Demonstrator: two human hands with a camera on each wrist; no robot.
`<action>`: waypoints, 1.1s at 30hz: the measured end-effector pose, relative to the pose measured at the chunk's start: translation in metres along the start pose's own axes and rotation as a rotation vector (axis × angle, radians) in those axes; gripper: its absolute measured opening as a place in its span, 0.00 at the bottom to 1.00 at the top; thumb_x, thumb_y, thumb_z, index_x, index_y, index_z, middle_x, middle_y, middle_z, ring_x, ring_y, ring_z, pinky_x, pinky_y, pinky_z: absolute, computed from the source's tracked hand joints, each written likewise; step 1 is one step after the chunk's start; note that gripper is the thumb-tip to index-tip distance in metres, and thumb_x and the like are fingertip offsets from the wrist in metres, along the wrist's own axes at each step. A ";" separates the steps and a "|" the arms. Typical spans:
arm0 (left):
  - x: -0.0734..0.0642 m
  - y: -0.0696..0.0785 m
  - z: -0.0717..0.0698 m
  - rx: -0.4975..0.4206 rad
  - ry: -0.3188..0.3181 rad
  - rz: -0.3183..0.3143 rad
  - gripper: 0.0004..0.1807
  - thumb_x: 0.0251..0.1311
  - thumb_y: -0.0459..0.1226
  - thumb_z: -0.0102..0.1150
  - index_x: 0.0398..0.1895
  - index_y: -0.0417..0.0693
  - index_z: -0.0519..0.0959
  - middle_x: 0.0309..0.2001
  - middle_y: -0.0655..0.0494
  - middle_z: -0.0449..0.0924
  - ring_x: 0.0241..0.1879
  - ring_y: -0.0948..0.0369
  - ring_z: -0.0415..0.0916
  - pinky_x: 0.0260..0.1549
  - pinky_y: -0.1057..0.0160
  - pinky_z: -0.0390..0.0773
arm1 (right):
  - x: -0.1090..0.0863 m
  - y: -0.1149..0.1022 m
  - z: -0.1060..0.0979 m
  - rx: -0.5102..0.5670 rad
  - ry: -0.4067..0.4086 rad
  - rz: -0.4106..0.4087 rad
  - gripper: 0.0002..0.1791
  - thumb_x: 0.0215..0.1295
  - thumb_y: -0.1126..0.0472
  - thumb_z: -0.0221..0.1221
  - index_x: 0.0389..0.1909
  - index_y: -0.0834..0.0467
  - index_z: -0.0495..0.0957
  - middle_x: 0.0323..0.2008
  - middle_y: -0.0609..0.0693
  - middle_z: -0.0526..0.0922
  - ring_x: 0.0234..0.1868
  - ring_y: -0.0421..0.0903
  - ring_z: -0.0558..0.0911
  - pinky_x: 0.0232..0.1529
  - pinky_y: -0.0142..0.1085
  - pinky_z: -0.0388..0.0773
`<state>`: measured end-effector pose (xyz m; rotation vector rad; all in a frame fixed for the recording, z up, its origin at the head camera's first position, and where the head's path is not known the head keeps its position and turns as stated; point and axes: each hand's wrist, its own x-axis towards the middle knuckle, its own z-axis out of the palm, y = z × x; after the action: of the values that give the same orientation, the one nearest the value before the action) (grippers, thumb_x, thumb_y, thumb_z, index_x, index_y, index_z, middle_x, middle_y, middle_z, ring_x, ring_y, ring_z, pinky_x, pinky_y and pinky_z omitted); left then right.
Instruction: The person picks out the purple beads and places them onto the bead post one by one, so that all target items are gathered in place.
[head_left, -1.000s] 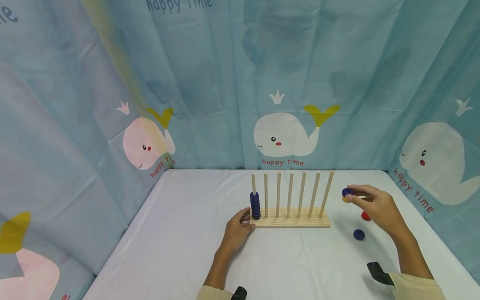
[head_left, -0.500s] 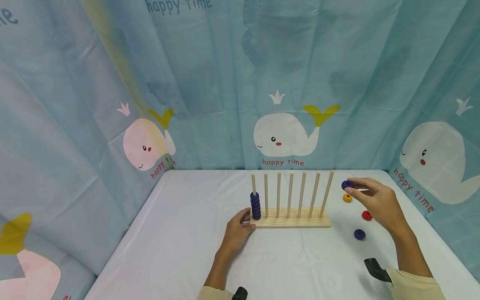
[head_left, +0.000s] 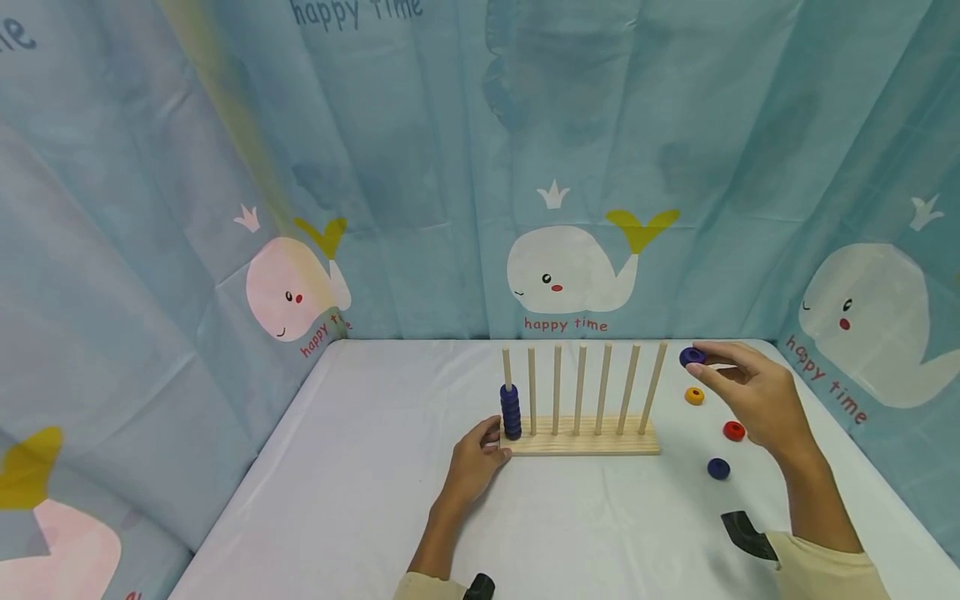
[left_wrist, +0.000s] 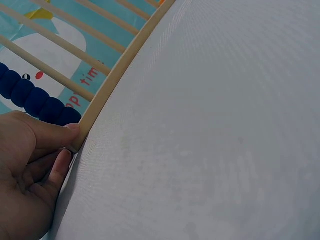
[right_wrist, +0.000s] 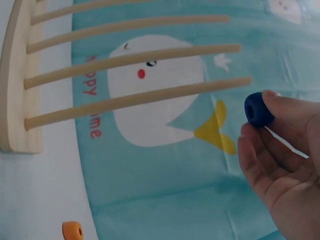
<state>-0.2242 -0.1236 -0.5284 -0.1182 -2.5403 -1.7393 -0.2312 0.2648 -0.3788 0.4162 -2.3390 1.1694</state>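
A wooden peg rack [head_left: 581, 442] with a row of upright pegs stands on the white table. Dark blue beads [head_left: 511, 412] are stacked on its leftmost peg; the other pegs are bare. My left hand [head_left: 472, 462] grips the left end of the base, the thumb at its front edge, as the left wrist view shows close up. Between thumb and fingers my right hand [head_left: 753, 396] pinches a dark blue bead [right_wrist: 259, 109], raised near the top of the rightmost peg [right_wrist: 140, 102] and just to its right. The bead's hole shows in the right wrist view.
To the right of the rack a yellow-orange bead [head_left: 694, 396], a red bead [head_left: 734, 431] and another dark blue bead [head_left: 718, 469] lie on the white tablecloth [head_left: 360, 467]. A blue curtain [head_left: 420, 275] printed with whales hangs behind and along both sides.
My right hand has lifted the blue bead upward, from in front of the yellow-orange bead to about peg-top height, uncovering that bead. My left hand stays on the rack's end.
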 end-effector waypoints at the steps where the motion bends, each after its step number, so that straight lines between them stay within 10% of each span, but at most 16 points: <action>1: 0.000 0.000 0.000 -0.001 0.001 0.006 0.32 0.59 0.33 0.64 0.68 0.47 0.69 0.54 0.50 0.78 0.51 0.58 0.77 0.49 0.62 0.77 | 0.001 -0.002 0.001 0.004 0.004 -0.003 0.21 0.62 0.62 0.65 0.57 0.56 0.79 0.47 0.50 0.80 0.41 0.31 0.79 0.39 0.17 0.74; 25: 0.001 0.001 0.000 0.014 0.002 -0.001 0.32 0.60 0.35 0.65 0.68 0.49 0.69 0.55 0.51 0.78 0.52 0.59 0.77 0.51 0.62 0.76 | 0.010 -0.079 0.014 0.129 -0.027 -0.110 0.19 0.59 0.70 0.65 0.53 0.66 0.80 0.46 0.57 0.81 0.43 0.41 0.82 0.43 0.21 0.75; 33: 0.000 -0.001 0.000 0.006 -0.002 0.009 0.31 0.60 0.35 0.64 0.68 0.48 0.69 0.55 0.50 0.78 0.51 0.58 0.77 0.49 0.62 0.77 | 0.020 -0.060 0.028 0.127 -0.067 -0.125 0.19 0.61 0.63 0.66 0.54 0.52 0.81 0.46 0.46 0.81 0.44 0.39 0.81 0.42 0.23 0.76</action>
<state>-0.2242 -0.1242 -0.5288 -0.1308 -2.5421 -1.7285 -0.2282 0.2062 -0.3426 0.6460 -2.2658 1.2651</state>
